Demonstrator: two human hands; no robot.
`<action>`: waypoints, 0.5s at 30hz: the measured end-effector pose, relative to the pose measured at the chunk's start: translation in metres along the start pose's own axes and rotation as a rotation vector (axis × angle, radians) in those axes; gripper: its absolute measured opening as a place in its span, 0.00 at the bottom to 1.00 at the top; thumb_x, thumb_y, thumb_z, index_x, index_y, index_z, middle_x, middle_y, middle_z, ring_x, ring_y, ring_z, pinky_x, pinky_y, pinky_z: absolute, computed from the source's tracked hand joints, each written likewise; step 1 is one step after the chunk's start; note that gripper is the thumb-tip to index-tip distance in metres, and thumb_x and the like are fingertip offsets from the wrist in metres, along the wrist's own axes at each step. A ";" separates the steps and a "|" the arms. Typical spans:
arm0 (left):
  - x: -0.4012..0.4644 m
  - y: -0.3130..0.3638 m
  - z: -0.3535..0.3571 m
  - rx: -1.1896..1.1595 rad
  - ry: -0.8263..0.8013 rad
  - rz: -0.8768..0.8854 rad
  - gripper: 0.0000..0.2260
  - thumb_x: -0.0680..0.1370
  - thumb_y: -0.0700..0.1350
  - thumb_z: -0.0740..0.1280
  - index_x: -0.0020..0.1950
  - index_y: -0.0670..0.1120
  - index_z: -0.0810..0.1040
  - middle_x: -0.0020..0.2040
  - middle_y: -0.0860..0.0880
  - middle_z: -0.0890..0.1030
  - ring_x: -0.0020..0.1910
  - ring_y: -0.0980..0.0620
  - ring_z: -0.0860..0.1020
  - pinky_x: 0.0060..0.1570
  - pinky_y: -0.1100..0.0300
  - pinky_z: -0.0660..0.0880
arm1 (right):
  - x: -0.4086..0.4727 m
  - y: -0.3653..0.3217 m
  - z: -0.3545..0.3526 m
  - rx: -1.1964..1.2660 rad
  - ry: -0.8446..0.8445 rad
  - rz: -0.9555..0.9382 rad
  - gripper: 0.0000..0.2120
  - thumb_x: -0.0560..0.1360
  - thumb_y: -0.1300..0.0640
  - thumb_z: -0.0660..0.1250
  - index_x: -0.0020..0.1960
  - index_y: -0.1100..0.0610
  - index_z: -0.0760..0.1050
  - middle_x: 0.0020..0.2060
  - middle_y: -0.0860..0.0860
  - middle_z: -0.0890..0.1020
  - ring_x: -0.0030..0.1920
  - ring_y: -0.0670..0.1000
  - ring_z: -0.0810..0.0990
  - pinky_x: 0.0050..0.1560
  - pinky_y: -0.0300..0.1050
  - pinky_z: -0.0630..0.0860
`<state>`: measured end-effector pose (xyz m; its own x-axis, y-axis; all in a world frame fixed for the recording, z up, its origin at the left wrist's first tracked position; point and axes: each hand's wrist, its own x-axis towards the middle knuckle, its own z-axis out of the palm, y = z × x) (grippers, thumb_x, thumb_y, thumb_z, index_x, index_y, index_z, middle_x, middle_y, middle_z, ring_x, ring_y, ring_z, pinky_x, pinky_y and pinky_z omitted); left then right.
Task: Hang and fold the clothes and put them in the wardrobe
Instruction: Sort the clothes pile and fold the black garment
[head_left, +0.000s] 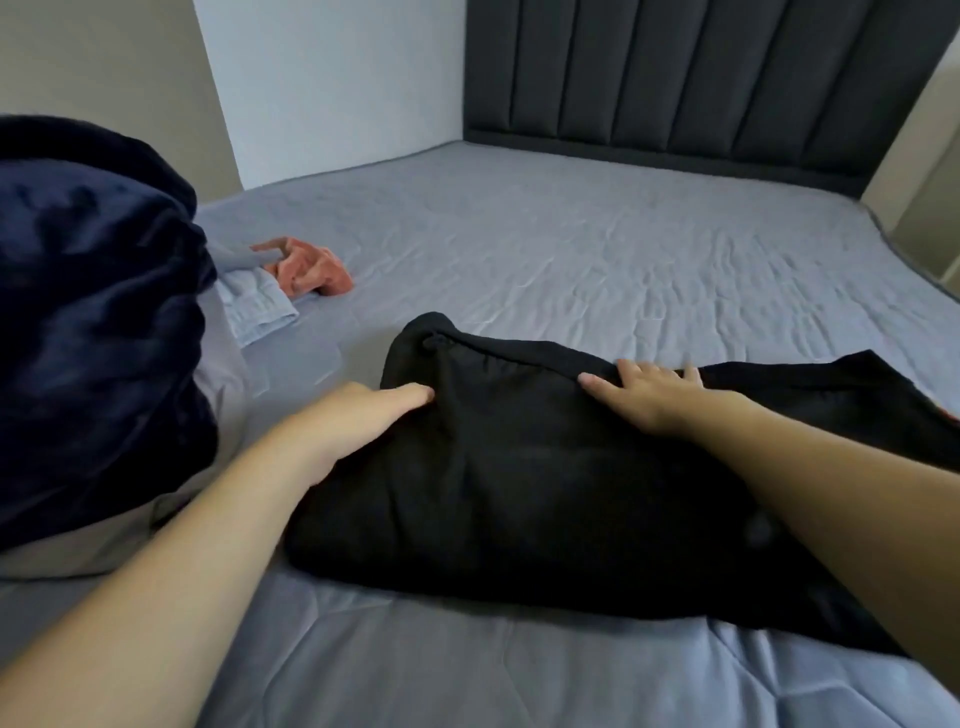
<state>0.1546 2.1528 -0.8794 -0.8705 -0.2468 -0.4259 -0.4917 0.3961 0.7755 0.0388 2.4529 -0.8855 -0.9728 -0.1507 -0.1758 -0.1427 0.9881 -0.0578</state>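
Our left hand (363, 415) tucks fingers under the black garment (519, 467), right hand (654, 395) flat on its far edge, pinning it for folding on the bed (571, 249)

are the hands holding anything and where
Nothing is gripped: the left hand and right hand lie flat on the black folded fabric garment, near its far edge.

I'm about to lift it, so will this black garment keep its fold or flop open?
The black garment would probably flop: it drapes in soft creases over the bed sheet. It looks light and is unlikely to slide on that wrinkled sheet.
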 end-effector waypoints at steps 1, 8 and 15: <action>-0.006 -0.008 -0.005 -0.097 -0.131 -0.034 0.34 0.56 0.68 0.75 0.53 0.47 0.84 0.47 0.46 0.86 0.45 0.44 0.85 0.54 0.51 0.78 | 0.006 -0.016 -0.008 0.057 -0.028 -0.056 0.45 0.69 0.22 0.43 0.75 0.50 0.58 0.74 0.52 0.65 0.74 0.54 0.62 0.75 0.60 0.45; -0.015 -0.022 0.002 -0.377 -0.598 -0.221 0.08 0.69 0.39 0.73 0.46 0.39 0.87 0.49 0.39 0.85 0.45 0.42 0.85 0.49 0.52 0.80 | 0.035 -0.138 -0.045 0.259 -0.259 -0.213 0.38 0.53 0.25 0.72 0.52 0.51 0.77 0.48 0.47 0.82 0.48 0.51 0.82 0.55 0.50 0.77; -0.041 0.060 -0.084 -0.002 -0.227 -0.091 0.08 0.68 0.38 0.71 0.45 0.39 0.82 0.42 0.38 0.84 0.40 0.38 0.83 0.43 0.52 0.81 | 0.016 -0.145 -0.146 0.837 -0.321 -0.260 0.13 0.73 0.54 0.73 0.56 0.58 0.80 0.49 0.55 0.85 0.50 0.57 0.85 0.54 0.55 0.80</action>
<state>0.1625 2.1125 -0.7762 -0.8055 -0.0766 -0.5876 -0.5686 0.3794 0.7299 0.0168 2.3122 -0.7367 -0.8139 -0.4889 -0.3140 -0.0493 0.5965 -0.8011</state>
